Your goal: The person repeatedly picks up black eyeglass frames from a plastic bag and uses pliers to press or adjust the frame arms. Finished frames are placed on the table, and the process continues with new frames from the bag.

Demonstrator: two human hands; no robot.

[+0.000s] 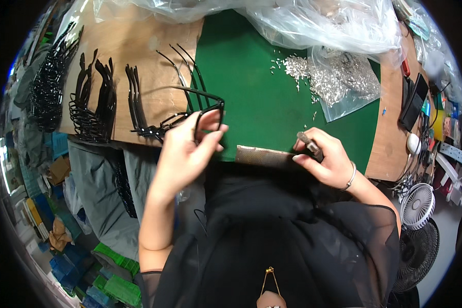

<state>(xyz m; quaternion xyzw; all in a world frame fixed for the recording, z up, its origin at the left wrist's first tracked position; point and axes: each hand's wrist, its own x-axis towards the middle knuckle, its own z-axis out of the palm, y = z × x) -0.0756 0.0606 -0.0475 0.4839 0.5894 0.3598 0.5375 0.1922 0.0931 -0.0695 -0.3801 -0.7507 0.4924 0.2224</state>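
Over the green mat [262,102] on the bench, I see my left hand [187,149] pinched shut on a black glasses frame [203,110], lifted just above the mat's near edge. My right hand [326,159] grips a small metal tool [309,143], with loose silver screws [297,66] lying beyond.

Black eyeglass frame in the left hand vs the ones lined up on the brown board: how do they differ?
The held eyeglass frame is lifted in the left hand over the green mat; the rows of frames rest on the brown board. The held one is alone with its temples spread away from the person; the rows stand packed close together. Both are black and look like the same kind.
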